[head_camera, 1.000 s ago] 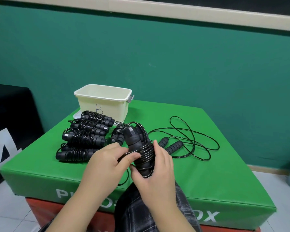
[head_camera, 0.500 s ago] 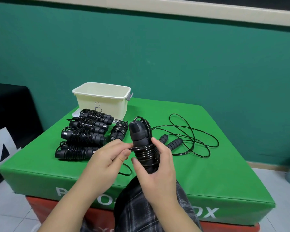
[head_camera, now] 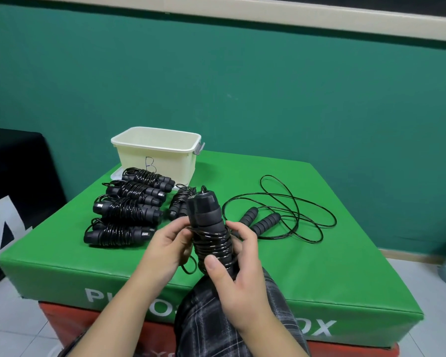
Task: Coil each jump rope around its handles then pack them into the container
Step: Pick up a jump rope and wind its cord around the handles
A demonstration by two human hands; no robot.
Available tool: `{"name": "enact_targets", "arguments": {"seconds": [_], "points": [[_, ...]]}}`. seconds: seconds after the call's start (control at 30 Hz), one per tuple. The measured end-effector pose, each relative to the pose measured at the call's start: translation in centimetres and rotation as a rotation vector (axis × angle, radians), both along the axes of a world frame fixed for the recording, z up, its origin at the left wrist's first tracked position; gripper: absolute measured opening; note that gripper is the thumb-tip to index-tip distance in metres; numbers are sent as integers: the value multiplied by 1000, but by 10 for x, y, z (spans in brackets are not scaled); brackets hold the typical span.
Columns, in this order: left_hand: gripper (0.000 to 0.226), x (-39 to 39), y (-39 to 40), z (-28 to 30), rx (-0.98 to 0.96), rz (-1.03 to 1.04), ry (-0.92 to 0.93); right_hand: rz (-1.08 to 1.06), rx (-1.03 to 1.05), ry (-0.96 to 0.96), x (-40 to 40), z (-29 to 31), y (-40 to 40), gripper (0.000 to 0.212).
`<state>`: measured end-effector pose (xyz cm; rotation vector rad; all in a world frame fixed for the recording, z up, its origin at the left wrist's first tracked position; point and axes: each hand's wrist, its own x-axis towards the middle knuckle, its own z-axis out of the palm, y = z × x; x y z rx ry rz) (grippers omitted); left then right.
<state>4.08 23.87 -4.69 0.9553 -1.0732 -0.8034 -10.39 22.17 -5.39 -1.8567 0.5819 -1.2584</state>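
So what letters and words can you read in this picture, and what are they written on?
"B": handwritten on the front of the cream container.
"PL" and "OX": white print on the front of the green box; the middle letters are hidden by the arms and knee.
Big white letter on the black thing at the left: looks like an "A", cut off.
Red base: print too hidden to read.

1. The rope bundle (head_camera: pixel 211 235) in my right hand (head_camera: pixel 238 274) has matt foam grips and a glossy black cord.
2. My left hand (head_camera: pixel 165 243) pinches that slick cord.
3. The container (head_camera: pixel 156 153), far left, looks like smooth cream plastic.
4. The box top (head_camera: pixel 319 266) is green vinyl with a slight sheen.
5. The loose rope (head_camera: pixel 278 215) on the right has ribbed matt foam handles.
6. My trousers (head_camera: pixel 204 320) are checked cloth.
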Motion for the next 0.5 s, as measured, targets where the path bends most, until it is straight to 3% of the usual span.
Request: {"name": "enact_targets", "arguments": {"seconds": [0.2, 0.3, 0.4, 0.5], "points": [[67, 2, 3, 4, 2, -40, -24, -24, -6, -25, 1, -1, -1, 49], [48, 0, 6, 13, -21, 77, -74, -140, -32, -96, 5, -1, -4, 39], [9, -4, 10, 24, -14, 272, -216, -328, -113, -160, 7, -1, -11, 32], [9, -8, 15, 30, -41, 384, -438, -402, -225, -136, 8, -3, -15, 23]]}}
